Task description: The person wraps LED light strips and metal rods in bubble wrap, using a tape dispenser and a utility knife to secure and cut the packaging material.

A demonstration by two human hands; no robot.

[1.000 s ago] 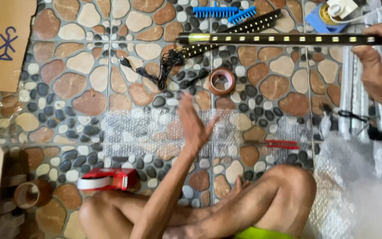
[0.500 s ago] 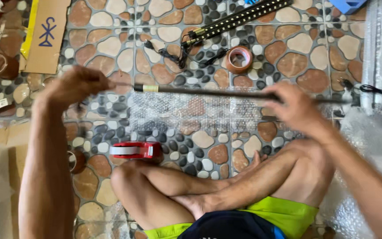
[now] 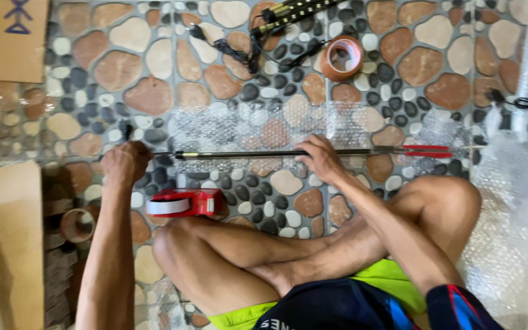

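Fingers of the right hand curl down over a long dark strip, pressing on it near its middle; they lie close together, bent over the top of it, though whether they fully wrap it cannot be told from above. Out to the other side, the left hand is closed in a loose fist at the strip's left end, knuckles up, and seems to pinch or pin that end, the contact itself hidden under the hand.

Between the two hands the strip runs straight, its long axis left to right across the view, just in front of the crossed legs. It lies on top of a sheet of bubble wrap spread flat on the pebble-patterned floor. Past the right hand the strip continues to the right, where red-handled scissors lie along the same line, touching or just beside it.

Nearer the body, a red tape dispenser sits close below the strip, between the left hand and the knee. Farther off lie a brown tape roll and a second strip with black cables.
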